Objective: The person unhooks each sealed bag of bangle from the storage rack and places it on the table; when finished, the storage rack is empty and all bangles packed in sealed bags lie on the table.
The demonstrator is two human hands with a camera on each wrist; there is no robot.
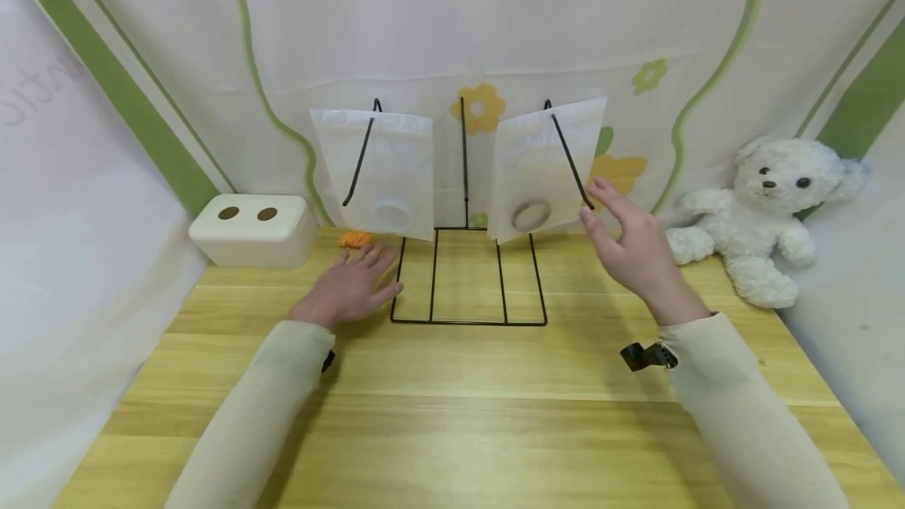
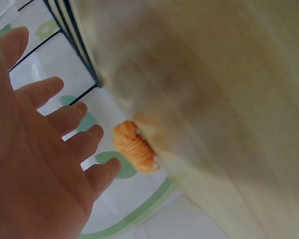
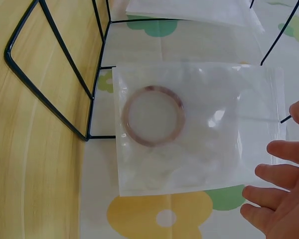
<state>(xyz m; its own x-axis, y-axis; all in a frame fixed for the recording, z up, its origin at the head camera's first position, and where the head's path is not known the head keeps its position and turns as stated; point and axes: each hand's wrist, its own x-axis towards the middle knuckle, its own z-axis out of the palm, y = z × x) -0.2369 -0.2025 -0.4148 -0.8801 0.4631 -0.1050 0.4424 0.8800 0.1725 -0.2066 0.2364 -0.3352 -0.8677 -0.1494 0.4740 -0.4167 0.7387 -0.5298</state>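
A black wire rack (image 1: 467, 324) stands on the table, a frosted plastic bag hanging from each of its two arms. Inside the right bag (image 1: 566, 140) is a brownish bangle (image 3: 153, 144); the left bag (image 1: 339, 148) holds a pale ring-shaped item (image 1: 392, 214). My right hand (image 1: 632, 250) is raised beside the right arm's tip, thumb and forefinger close around it but spread apart. Low over the table, my left hand (image 1: 353, 287) reaches to the rack's left side with fingers spread. Just beyond its fingertips lies a small orange yarn bundle (image 2: 134, 147).
A cream box (image 1: 250, 234) with two brown dots sits at the back left. On the right, a white teddy bear (image 1: 767, 210) leans by the wall. Behind the rack hangs a white cloth (image 1: 396, 38) with green and yellow flowers.
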